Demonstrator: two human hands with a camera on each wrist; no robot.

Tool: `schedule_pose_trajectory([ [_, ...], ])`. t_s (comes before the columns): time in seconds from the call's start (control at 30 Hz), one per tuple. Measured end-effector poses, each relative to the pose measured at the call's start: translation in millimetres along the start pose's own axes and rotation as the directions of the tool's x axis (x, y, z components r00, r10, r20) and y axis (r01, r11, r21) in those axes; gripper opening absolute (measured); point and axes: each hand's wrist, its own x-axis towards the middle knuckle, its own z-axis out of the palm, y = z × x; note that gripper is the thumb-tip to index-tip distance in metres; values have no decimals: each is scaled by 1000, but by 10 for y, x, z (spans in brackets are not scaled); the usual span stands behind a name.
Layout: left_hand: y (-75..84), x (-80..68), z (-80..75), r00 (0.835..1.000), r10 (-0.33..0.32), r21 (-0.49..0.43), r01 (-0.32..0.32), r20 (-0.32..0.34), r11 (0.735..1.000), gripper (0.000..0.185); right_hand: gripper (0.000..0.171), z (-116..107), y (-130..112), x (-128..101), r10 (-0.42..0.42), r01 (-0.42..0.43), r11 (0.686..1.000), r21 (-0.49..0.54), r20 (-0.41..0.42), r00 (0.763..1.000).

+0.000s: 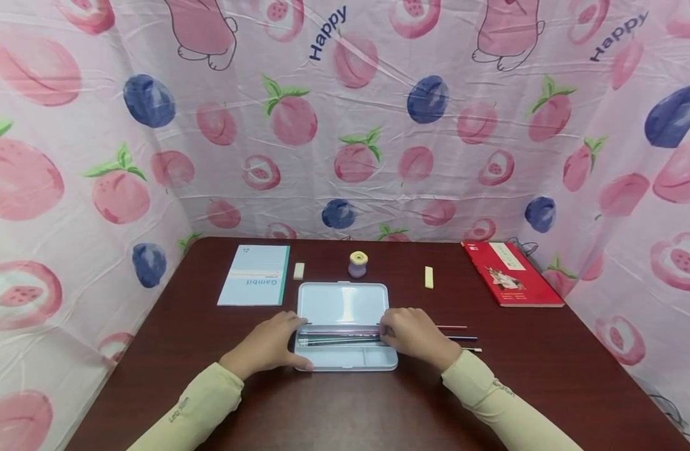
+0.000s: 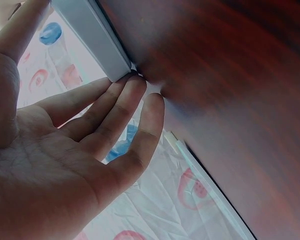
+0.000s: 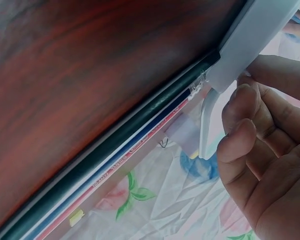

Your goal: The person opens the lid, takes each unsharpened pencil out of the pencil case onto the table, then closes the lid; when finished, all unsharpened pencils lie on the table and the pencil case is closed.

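A pale blue pencil case (image 1: 345,358) lies on the table with its lid (image 1: 328,304) raised toward the back. Several pencils (image 1: 336,340) lie in its long compartment. My left hand (image 1: 274,344) holds the left end, thumb at the front corner and fingers along the far side; fingertips (image 2: 152,107) show at the case wall (image 2: 97,42) in the left wrist view. Over the pencils' right ends, my right hand (image 1: 409,332) has curled fingers and pinches a pencil, whose held end is hidden. Beyond that hand, several slim pens and pencils (image 1: 462,339) lie on the table.
A pale blue notebook (image 1: 254,275) and a white eraser (image 1: 299,271) lie at the back left. Behind the case stands a small purple-and-yellow pot-shaped thing (image 1: 358,264). A yellow strip (image 1: 429,277) and a red book (image 1: 511,275) lie to the right. Printed fabric hangs around the table.
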Motion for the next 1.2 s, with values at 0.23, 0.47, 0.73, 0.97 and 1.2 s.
schedule_pose_trajectory([
  [0.23, 8, -6, 1, 1000, 3, -4, -3, -4, 1000, 96, 11, -36, -37, -27, 20, -20, 1000, 22, 9, 1000],
  [0.47, 1, 2, 13, 1000, 2, 8, -2, -5, 1000, 96, 12, -29, -36, -55, 31, -31, 999, 26, 3, 1000],
  [0.73, 3, -1, 16, 1000, -1, 3, 1, -6, 1000, 96, 12, -51, -1, -95, 58, -59, 997, 48, 20, 998],
  [0.97, 2, 3, 5, 1000, 11, 16, -10, -12, 1000, 96, 11, -85, 32, -158, 39, -39, 999, 29, -10, 999],
  [1.2, -1, 1, 5, 1000, 13, 17, -13, -10, 1000, 97, 14, -105, 100, -233, 46, -45, 999, 26, -24, 999],
])
